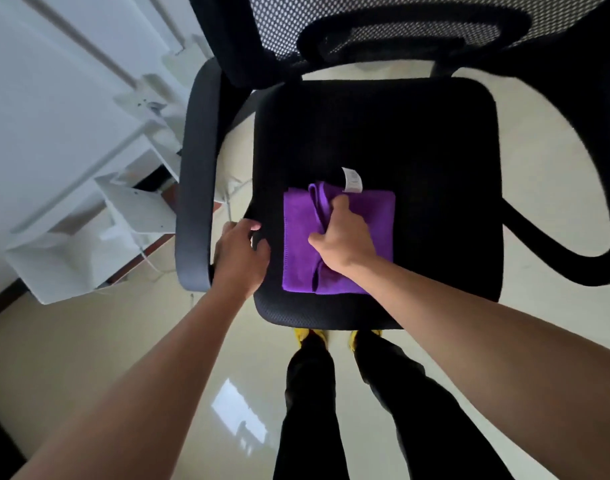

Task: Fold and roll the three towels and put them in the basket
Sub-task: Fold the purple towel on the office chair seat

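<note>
A purple towel (372, 220), folded into a rough square with a white label at its far edge, lies on the front half of a black office chair seat (417, 133). My right hand (341, 237) rests on the towel's middle and its fingers curl round a raised fold of the cloth. My left hand (241, 254) is at the seat's left front edge, just left of the towel, with fingers curled; whether it holds anything is unclear. No basket and no other towels are in view.
The chair's left armrest (192, 174) stands beside my left hand, and the right armrest (594, 188) curves round the far side. The mesh backrest (365, 22) rises behind the seat. White shelving (130, 209) stands to the left. My legs are below the seat.
</note>
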